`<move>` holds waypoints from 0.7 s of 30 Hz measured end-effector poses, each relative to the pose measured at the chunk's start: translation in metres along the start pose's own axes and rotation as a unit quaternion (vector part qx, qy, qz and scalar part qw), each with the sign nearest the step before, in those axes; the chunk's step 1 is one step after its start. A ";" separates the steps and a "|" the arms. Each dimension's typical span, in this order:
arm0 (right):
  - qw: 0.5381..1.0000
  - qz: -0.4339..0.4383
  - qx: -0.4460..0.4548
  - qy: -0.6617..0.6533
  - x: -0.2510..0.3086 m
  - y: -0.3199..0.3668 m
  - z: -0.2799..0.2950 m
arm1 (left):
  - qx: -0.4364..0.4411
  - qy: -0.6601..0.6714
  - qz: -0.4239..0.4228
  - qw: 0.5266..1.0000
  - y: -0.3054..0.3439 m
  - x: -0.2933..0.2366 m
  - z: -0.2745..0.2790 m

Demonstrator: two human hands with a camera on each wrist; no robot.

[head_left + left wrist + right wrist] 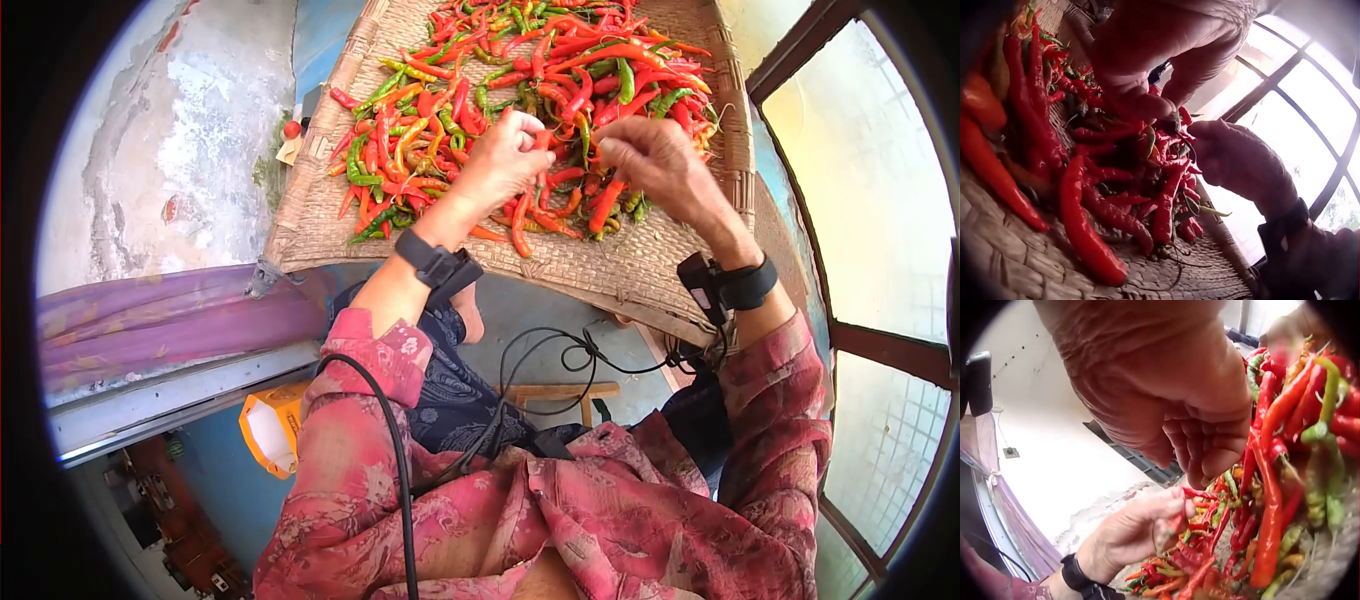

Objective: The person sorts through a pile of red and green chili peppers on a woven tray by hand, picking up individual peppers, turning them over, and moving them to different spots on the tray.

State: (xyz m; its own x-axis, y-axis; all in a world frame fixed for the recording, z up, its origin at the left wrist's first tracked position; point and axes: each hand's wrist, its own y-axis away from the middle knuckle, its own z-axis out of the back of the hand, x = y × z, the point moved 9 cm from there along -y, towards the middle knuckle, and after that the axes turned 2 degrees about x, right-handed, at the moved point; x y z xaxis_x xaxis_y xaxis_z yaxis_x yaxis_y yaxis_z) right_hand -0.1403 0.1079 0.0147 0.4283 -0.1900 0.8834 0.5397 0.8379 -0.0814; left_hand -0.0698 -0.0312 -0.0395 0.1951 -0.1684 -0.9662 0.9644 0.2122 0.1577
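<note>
Red and green chili peppers [575, 75] lie heaped on a woven tray [320, 215]. Over the heap, the left hand [500, 160] pinches a red pepper between thumb and fingers; the right wrist view shows this hand [1138, 528] with the red pepper [1177, 522]. In the left wrist view a dark green stem end [1172, 120] is at its fingertips. The right hand [665, 170] is close by on the right, its fingers curled. A red pepper [606, 206] lies below it. No item shows in the right hand [1166, 394].
The tray's woven rim [738, 130] runs along the right, beside framed windows [860, 150]. Black cable [510, 375] loops below the tray. A wooden stool [560, 393] and an orange box [272, 425] are lower down. Purple cloth [180, 320] hangs at left.
</note>
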 end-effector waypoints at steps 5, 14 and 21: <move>0.999 -0.013 0.042 -0.028 -0.010 0.001 -0.041 | 0.112 0.200 0.002 0.974 0.010 -0.014 -0.022; 0.988 -0.066 0.137 0.017 0.000 0.001 -0.021 | -0.071 0.274 -0.053 0.958 0.007 -0.009 0.030; 0.978 -0.041 -0.106 -0.177 0.010 -0.005 0.048 | -0.080 -0.420 -0.127 0.895 -0.003 -0.001 -0.004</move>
State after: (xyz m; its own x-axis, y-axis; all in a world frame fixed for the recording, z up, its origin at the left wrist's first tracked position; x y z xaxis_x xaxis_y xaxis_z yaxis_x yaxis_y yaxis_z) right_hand -0.1734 0.1264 0.0457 0.1207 -0.0322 0.9922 0.7162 0.6949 -0.0646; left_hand -0.0736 -0.0280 -0.0403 0.1045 -0.8811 -0.4613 0.9717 0.1893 -0.1413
